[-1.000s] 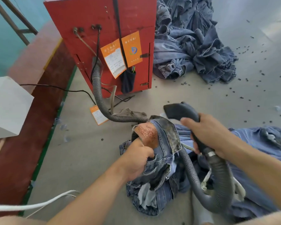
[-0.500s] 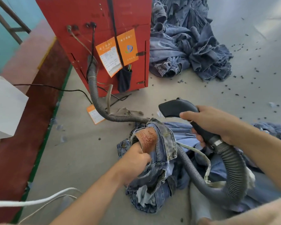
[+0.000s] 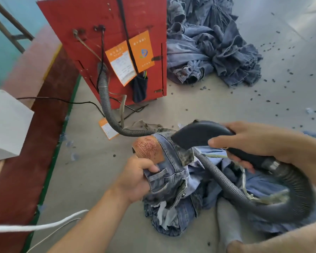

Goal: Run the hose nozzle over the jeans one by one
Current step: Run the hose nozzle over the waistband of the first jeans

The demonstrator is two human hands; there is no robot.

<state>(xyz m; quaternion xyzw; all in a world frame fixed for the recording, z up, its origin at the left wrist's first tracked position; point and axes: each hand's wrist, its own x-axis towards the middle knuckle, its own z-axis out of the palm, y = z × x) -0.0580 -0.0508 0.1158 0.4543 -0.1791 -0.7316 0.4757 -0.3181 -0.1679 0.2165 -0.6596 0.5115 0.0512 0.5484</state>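
Nozzle (image 3: 199, 135): one, right hand (image 3: 259, 143); jeans (image 3: 170, 179): one, left hand (image 3: 135, 179).

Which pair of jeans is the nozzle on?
The jeans gripped by the left hand, with the brown leather patch; the right hand holds the nozzle at their waistband. The pile beyond lies untouched.

One red machine (image 3: 102, 42), one ribbed hose (image 3: 106, 105), one black nozzle (image 3: 199, 133), three orange tags (image 3: 140, 50), one jeans heap (image 3: 208, 42), two hands (image 3: 135, 179).

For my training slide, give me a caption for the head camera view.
Left hand grips jeans at the waistband while right hand brings the hose nozzle to them.
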